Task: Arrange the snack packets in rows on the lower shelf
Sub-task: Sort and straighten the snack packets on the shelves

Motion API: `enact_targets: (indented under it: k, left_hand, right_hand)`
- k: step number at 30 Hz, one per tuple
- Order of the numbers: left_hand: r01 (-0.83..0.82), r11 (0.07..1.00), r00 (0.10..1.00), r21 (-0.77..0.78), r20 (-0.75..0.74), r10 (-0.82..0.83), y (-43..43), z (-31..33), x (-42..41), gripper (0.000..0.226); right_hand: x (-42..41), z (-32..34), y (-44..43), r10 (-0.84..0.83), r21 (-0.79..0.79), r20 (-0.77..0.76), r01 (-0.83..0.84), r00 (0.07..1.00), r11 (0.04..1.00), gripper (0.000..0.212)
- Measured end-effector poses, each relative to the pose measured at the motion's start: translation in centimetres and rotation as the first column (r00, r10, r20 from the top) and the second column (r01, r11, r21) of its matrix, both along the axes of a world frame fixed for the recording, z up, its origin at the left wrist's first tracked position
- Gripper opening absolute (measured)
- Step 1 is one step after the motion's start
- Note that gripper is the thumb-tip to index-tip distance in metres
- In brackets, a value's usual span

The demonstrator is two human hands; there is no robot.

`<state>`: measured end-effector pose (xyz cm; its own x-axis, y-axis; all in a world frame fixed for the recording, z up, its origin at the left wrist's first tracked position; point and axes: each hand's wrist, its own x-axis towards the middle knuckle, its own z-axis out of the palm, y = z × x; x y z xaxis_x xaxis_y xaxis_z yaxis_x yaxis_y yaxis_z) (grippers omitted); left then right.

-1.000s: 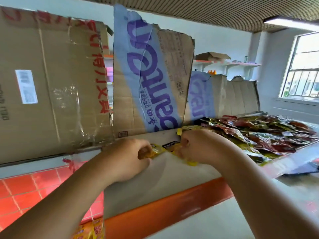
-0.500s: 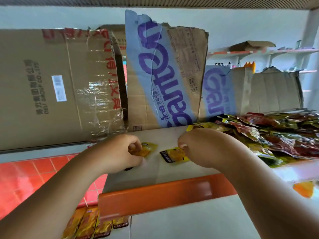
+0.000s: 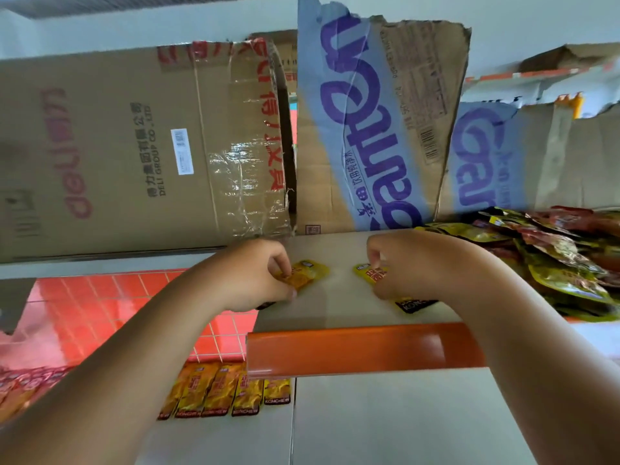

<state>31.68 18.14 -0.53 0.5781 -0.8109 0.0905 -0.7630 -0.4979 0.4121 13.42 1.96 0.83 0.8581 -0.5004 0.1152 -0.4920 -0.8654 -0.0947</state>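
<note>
Both hands are on the upper shelf (image 3: 335, 310), one yellow snack packet each.

Left hand (image 3: 255, 280): fingers curled, thumb and forefinger clamped on the near-left end of the left packet (image 3: 310, 271). The packet lies flat on the shelf. Most of it sticks out to the right of the fingertips, angled away. A dark sliver shows under the heel of the hand; can't tell if that is the packet's black end.

Right hand (image 3: 416, 263): fingers curled in, tips pinching the far-left end of the right packet (image 3: 370, 275). The packet runs under the palm, and its black printed end comes out on the near side, below the hand. It also looks flat on the shelf.

The two packets are near each other but apart, with bare shelf between them.

A pile of packets (image 3: 553, 263), yellow-green and red, sits just right of the right wrist on the same shelf.

The lower shelf (image 3: 402, 417) is below the orange lip (image 3: 352, 350). A row of packets (image 3: 221, 394) lies there side by side, black ends toward the camera, partly hidden by the lip and the left forearm.

At the back, a brown carton (image 3: 117, 152) is on the left and blue-printed cardboard (image 3: 375, 129) stands upright behind the hands. Red tiles (image 3: 100, 297) show lower left.
</note>
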Motion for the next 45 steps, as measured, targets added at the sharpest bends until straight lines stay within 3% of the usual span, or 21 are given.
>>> enact_targets:
  k: [4,11,21,31,38,45]
  left_hand:
    - [-0.010,0.994,0.999,-0.110,-0.044,0.006,2.4,-0.7,0.9,0.030]
    - [-0.013,0.922,1.000,-0.387,-0.024,0.004,9.4,-2.3,4.5,0.024]
    - [-0.023,0.783,0.999,-0.622,0.004,0.033,20.7,-9.5,12.7,0.029]
    - [-0.134,0.817,0.991,-0.561,-0.073,0.112,23.9,-23.6,19.2,0.032]
    - [-0.162,0.893,0.986,-0.420,-0.094,0.135,20.8,-33.7,20.0,0.032]
    - [-0.115,0.936,0.993,-0.333,-0.004,0.121,16.7,-38.7,21.2,0.038]
  right_hand:
    - [0.9,0.5,1.8,-0.025,0.058,0.020,0.023,0.999,0.998,0.030]
    - [5.6,0.9,8.7,0.012,0.044,0.301,-0.026,0.953,0.999,0.022]
    - [16.1,-2.7,20.7,0.113,0.023,0.364,-0.131,0.924,0.991,0.020]
    - [22.8,-18.7,20.9,0.008,0.201,0.490,-0.122,0.871,0.972,0.025]
    - [23.5,-31.7,17.2,-0.204,0.309,0.483,0.052,0.851,0.949,0.029]
    - [24.3,-37.7,12.1,-0.352,0.358,0.416,0.205,0.839,0.911,0.032]
